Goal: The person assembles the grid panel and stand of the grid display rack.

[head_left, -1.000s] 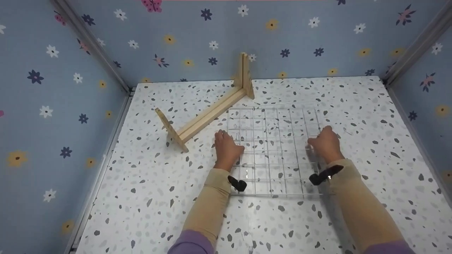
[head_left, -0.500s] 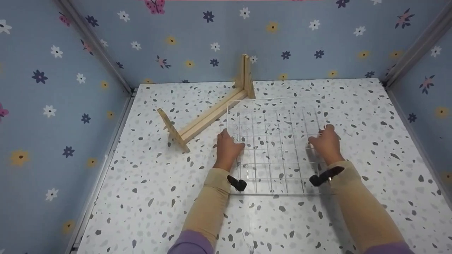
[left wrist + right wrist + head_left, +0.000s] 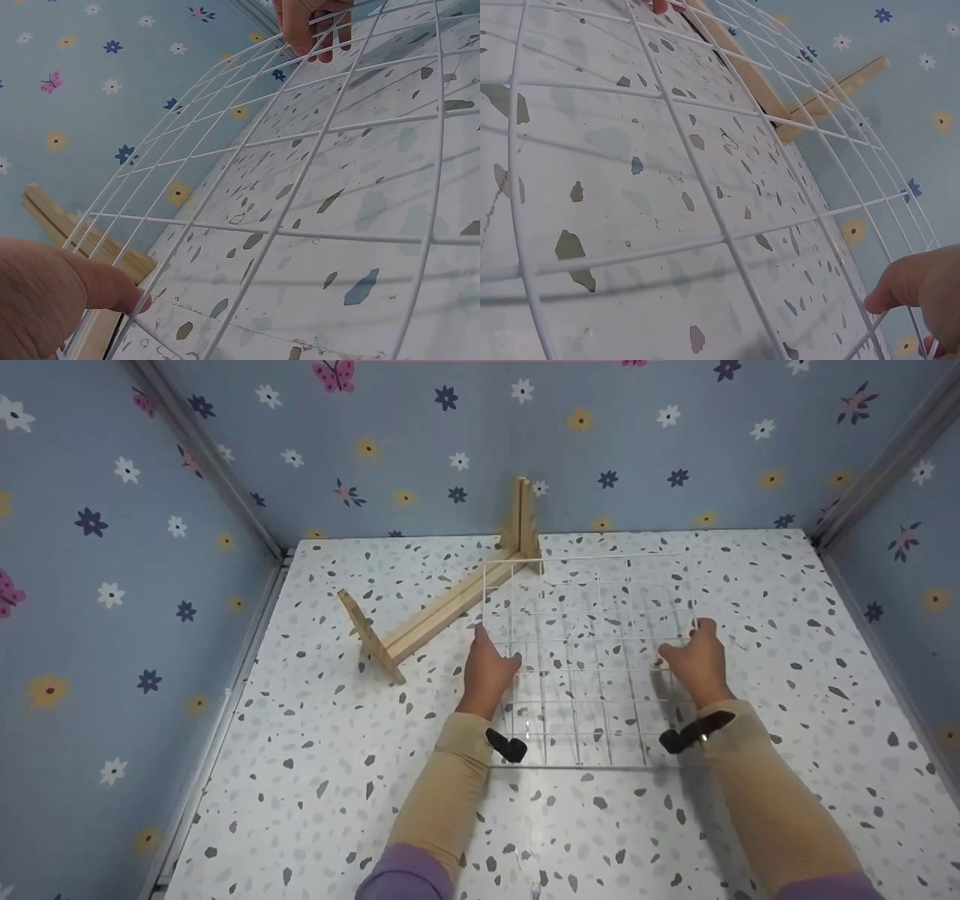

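A white wire grid panel (image 3: pixel 585 767) is tilted over the speckled tabletop, its far edge raised and its near edge low. My left hand (image 3: pixel 487 671) grips the panel's left side, thumb over the wires in the left wrist view. On the opposite side my right hand (image 3: pixel 697 660) holds the right edge, its thumb (image 3: pixel 900 285) lying on the wires in the right wrist view. Beyond the left hand stands a wooden frame (image 3: pixel 454 607), a long rail with an upright board at each end. The panel's far left corner overlaps the frame's far end in the head view.
The white tabletop (image 3: pixel 300 810) has grey speckles. Blue flowered walls (image 3: pixel 405 420) enclose it at the back, left and right, with metal strips (image 3: pixel 202 457) at the corners. A black wrist strap (image 3: pixel 506 745) sits on the left sleeve, and another (image 3: pixel 694 731) on the right.
The panel's far edge has risen from near the tabletop, tilting the panel up; its near edge has shifted slightly away. Both hands keep their grip and have risen slightly. The wooden frame stays put.
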